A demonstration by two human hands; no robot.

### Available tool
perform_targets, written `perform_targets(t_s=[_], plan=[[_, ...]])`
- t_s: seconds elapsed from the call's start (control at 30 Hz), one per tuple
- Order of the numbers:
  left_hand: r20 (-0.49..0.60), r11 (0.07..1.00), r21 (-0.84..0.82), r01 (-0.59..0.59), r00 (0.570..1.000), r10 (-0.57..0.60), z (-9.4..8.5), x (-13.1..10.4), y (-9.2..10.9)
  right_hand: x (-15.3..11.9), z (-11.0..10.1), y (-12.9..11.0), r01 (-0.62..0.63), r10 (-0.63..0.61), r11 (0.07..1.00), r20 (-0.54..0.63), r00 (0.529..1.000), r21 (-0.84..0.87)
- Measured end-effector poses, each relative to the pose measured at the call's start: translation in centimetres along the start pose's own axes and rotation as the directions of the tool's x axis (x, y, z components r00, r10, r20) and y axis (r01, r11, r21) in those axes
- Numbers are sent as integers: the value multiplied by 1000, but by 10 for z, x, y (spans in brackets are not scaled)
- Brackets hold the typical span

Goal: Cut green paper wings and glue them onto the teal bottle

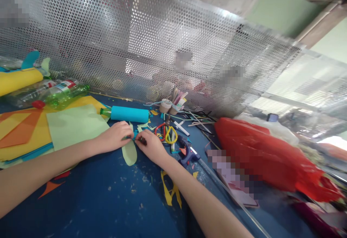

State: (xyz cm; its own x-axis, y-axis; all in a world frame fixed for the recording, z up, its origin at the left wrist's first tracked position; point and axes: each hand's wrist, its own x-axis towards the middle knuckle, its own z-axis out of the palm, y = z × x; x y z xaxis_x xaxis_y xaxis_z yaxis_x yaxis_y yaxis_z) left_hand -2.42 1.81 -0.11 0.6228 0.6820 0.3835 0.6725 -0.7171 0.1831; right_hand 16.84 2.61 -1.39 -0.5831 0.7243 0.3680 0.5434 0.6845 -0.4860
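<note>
**Both hands pinching a small teal piece over a pale green cutout**

Forearms, bare, run in from the lower edge of my feed and meet near the middle of the blue table (108,202), whose matte surface is speckled with paper crumbs and yellow offcuts. I see the left hand (115,136) and the right hand (150,145) closed fingertip to fingertip on a small teal scrap (135,135); both grips are narrow pinches, thumbs pressed in. Under them lies a pale green paper cutout (129,153), rounded like a leaf, flat on the table and partly covered by the left fingers.

Just behind the hands rests a plastic bottle wrapped in smooth teal sheet (129,114), lying on its side, green neck pointing left. Flat sheets (40,129) of light green, yellow and orange are stacked at left, with clear bottles (51,92) beyond them. Right of the hands I make out looped scissors handles (166,133), red and yellow, and a dark glue gun (188,153). A crumpled, glossy red plastic bag (265,154) bulks at right. Perforated metal mesh (162,42) walls off the back.
</note>
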Motion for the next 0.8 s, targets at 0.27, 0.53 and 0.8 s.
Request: perform_targets(t_s=[0.27,0.53,0.8], plan=[[14,1000,-3,-14,1000,14,-1,0,2,-1,2,2,8,-8,999,-8,1000,-39],[32,1000,6,-14,999,14,0,-1,1,-2,2,2,35,-34,995,11,999,-90],[23,1000,3,0,1000,0,1,0,2,-1,2,1,-13,14,999,20,1000,-35]])
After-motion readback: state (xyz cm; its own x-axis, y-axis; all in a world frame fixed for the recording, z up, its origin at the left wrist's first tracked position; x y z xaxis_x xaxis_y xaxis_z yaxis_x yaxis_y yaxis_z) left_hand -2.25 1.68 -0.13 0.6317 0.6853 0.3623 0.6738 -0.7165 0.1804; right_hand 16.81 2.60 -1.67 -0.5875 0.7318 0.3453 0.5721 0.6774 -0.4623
